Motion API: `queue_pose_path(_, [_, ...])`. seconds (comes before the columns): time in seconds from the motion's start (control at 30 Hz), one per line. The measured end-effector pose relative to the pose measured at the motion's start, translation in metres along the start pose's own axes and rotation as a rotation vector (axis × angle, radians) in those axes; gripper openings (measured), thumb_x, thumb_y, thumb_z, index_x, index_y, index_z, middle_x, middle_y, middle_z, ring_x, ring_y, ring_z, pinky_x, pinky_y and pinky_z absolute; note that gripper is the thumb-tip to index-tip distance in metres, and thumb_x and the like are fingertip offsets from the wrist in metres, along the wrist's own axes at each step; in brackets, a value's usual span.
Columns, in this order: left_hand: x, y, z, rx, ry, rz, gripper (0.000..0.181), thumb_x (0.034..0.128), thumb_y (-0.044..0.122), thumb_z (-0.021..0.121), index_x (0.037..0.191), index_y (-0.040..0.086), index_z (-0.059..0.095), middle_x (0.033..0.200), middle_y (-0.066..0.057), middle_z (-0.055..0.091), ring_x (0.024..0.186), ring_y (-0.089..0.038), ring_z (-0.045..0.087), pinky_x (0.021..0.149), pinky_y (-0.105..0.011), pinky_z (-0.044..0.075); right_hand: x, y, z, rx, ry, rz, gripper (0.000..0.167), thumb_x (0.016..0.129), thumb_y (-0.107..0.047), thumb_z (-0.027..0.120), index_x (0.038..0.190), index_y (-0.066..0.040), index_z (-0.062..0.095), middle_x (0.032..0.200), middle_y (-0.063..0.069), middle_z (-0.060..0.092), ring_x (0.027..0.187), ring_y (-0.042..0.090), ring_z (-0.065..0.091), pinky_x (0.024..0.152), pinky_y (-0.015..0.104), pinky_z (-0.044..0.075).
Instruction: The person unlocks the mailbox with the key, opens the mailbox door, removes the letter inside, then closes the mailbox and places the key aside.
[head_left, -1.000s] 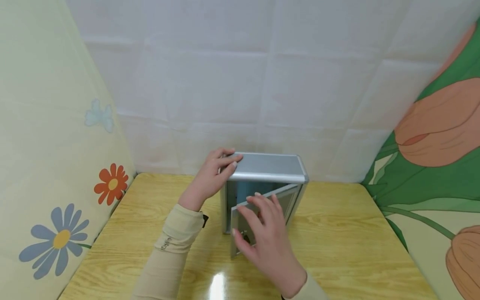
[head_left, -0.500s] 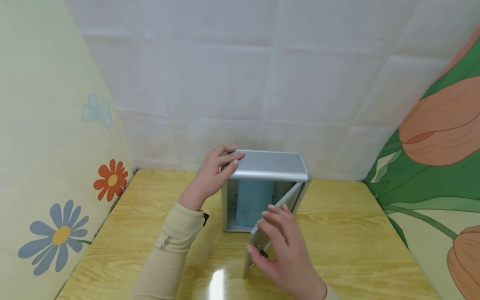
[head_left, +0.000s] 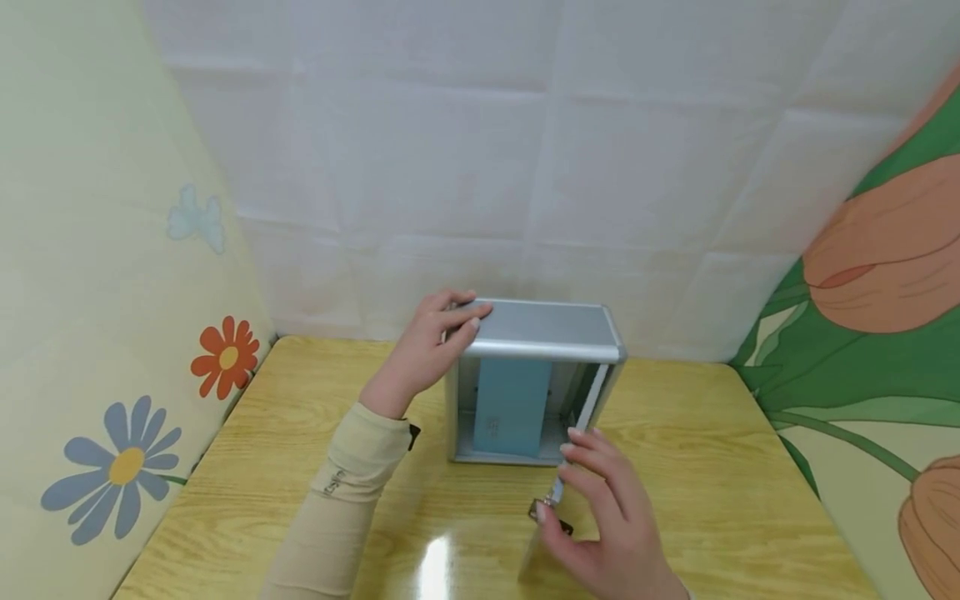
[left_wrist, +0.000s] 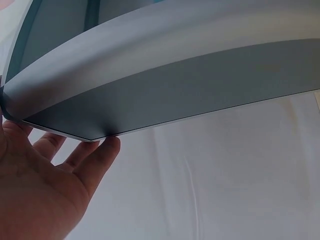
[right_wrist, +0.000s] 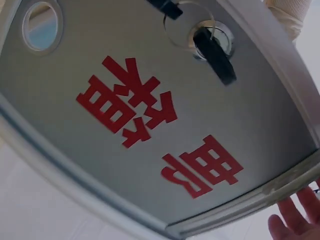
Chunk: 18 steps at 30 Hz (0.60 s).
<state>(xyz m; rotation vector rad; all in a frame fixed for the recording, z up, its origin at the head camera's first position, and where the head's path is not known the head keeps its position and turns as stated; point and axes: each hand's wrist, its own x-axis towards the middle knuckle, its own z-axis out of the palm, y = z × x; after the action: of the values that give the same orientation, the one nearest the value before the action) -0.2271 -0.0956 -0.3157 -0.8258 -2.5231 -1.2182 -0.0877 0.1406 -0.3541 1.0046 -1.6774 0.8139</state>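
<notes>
A grey metal mailbox [head_left: 547, 321] stands on the table, its door [head_left: 581, 417] swung out on the right. Inside it stands a flat light-blue piece [head_left: 513, 408], perhaps an envelope. My left hand [head_left: 420, 354] rests on the top left corner with fingers extended; in the left wrist view its fingertips [left_wrist: 112, 145] touch the edge. My right hand [head_left: 611, 521] holds the door at its upper free corner, thumb by the keys [head_left: 551, 517]. Red characters [right_wrist: 130, 97], a round lock [right_wrist: 222, 40] and a round window [right_wrist: 42, 25] show on the door in the right wrist view.
The wood-patterned table [head_left: 712, 467] extends on both sides of the mailbox. A white creased cloth [head_left: 420, 150] hangs close behind. Flower-printed panels stand at left [head_left: 90, 300] and right [head_left: 862, 375].
The right hand has swung the mailbox door further out toward the right, exposing more of the inside and the blue piece. The left hand has stayed on the top corner.
</notes>
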Motion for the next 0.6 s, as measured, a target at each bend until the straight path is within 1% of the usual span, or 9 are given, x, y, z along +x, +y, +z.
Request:
queue_pose_path(0.1, [0.001, 0.000, 0.001, 0.000, 0.001, 0.003, 0.037, 0.1026, 0.028, 0.046, 0.136, 0.017, 0.056, 0.142, -0.007, 0.040, 0.131, -0.025, 0.031, 0.097, -0.044, 0.035, -0.002, -0.003, -0.007, 0.016, 0.052, 0.018, 0.029, 0.091, -0.020, 0.063, 0.084, 0.009, 0.062, 0.093, 0.027, 0.060, 0.103, 0.037, 0.058, 0.100, 0.031, 0.040])
queue_pose_path(0.2, [0.001, -0.001, 0.001, -0.010, -0.001, 0.003, 0.037, 0.1028, 0.028, 0.046, 0.136, 0.017, 0.056, 0.142, -0.007, 0.040, 0.130, -0.025, 0.031, 0.096, -0.044, 0.035, -0.002, -0.007, -0.013, 0.021, 0.142, 0.049, 0.028, 0.090, -0.015, 0.064, 0.081, 0.011, 0.060, 0.092, 0.028, 0.060, 0.105, 0.033, 0.060, 0.094, 0.026, 0.044])
queue_pose_path(0.33, [0.002, -0.002, 0.001, -0.009, -0.002, 0.006, 0.037, 0.1029, 0.029, 0.045, 0.137, 0.017, 0.055, 0.142, -0.008, 0.040, 0.130, -0.025, 0.031, 0.095, -0.044, 0.036, -0.004, -0.010, -0.019, 0.029, 0.270, 0.123, 0.025, 0.088, -0.009, 0.066, 0.076, 0.012, 0.058, 0.089, 0.030, 0.059, 0.104, 0.029, 0.063, 0.087, 0.023, 0.048])
queue_pose_path(0.43, [0.003, -0.003, 0.001, -0.012, -0.004, 0.006, 0.037, 0.1029, 0.029, 0.045, 0.137, 0.017, 0.055, 0.142, -0.007, 0.040, 0.130, -0.026, 0.031, 0.095, -0.044, 0.035, -0.006, -0.009, -0.025, 0.030, 0.334, 0.177, 0.025, 0.086, -0.006, 0.067, 0.074, 0.013, 0.057, 0.086, 0.031, 0.058, 0.102, 0.027, 0.064, 0.084, 0.022, 0.049])
queue_pose_path(0.5, [0.003, -0.004, 0.001, -0.016, -0.005, 0.008, 0.037, 0.1029, 0.028, 0.045, 0.137, 0.017, 0.055, 0.142, -0.008, 0.040, 0.130, -0.026, 0.032, 0.096, -0.044, 0.035, -0.007, -0.006, -0.029, 0.026, 0.372, 0.184, 0.024, 0.085, -0.004, 0.068, 0.072, 0.012, 0.057, 0.084, 0.031, 0.059, 0.100, 0.025, 0.065, 0.083, 0.022, 0.049])
queue_pose_path(0.6, [0.003, -0.005, 0.001, -0.020, -0.001, 0.004, 0.036, 0.1029, 0.027, 0.046, 0.136, 0.016, 0.056, 0.142, -0.009, 0.040, 0.131, -0.026, 0.031, 0.098, -0.044, 0.034, -0.010, 0.000, -0.035, 0.021, 0.418, 0.171, 0.020, 0.083, 0.000, 0.069, 0.070, 0.012, 0.059, 0.083, 0.032, 0.060, 0.095, 0.025, 0.067, 0.081, 0.022, 0.050])
